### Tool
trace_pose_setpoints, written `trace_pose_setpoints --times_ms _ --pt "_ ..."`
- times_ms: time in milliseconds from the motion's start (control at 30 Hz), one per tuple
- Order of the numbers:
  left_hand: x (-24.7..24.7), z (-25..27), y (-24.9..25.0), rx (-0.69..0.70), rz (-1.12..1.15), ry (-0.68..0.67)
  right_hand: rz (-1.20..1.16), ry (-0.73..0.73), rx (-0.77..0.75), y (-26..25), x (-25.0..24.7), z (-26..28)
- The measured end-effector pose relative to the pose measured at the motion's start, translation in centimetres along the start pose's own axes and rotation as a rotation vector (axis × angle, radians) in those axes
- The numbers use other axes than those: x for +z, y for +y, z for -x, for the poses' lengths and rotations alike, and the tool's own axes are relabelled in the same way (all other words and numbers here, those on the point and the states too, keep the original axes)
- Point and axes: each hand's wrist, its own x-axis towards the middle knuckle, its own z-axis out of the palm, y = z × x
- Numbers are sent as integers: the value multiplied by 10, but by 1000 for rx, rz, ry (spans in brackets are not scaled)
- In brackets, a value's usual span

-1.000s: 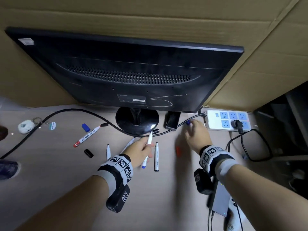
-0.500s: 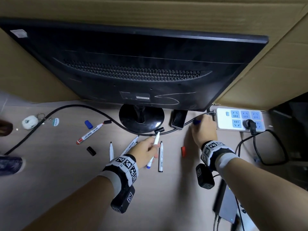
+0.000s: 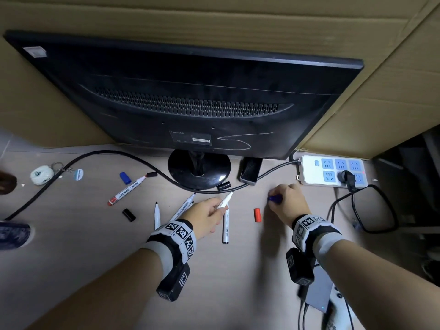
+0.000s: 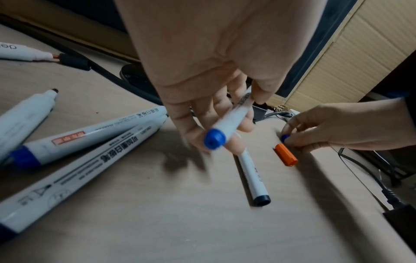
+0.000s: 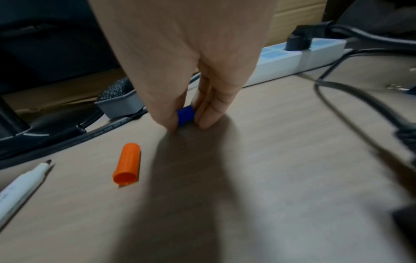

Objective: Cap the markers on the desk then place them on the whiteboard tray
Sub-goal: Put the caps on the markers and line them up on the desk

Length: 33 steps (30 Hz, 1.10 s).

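Observation:
My left hand grips an uncapped white marker with a blue end, tip pointing away from me. My right hand pinches a blue cap between thumb and fingers, just above the desk. An orange cap lies between the hands. Several more uncapped markers lie on the desk: a black one, two beside my left wrist, one further left, a red one. A blue cap and black caps lie loose.
A black monitor on a round base stands at the back, with a thick black cable running across the desk. A white power strip with a plug sits at the right. A keyring lies far left. Cardboard walls stand behind.
My right hand has drawn back from the cable near the power strip toward me, carrying the blue cap. The left hand keeps hold of the marker and has barely moved.

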Motion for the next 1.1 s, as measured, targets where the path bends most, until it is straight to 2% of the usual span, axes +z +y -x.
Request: trace_pose_setpoints --times_ms 67,167,267,367,467,700,1100 --pt "-2 2 2 43 -67 -8 -15 -34 -20 3 -5 10" --pt "-8 8 3 89 -148 16 -209 -48 -85 0 -16 30" --pt "-14 20 5 131 -120 27 -470 -194 -128 -13 -26 51" --pt "-18 28 6 153 -178 0 -563 -268 -163 -26 -32 65" --pt "-23 39 11 176 -226 -22 -608 -271 -199 -37 -37 76" --pt "-31 69 9 230 -274 59 -595 -254 -265 -61 -41 100" --pt "-31 104 3 333 -289 100 -570 -266 -307 -89 -40 132"
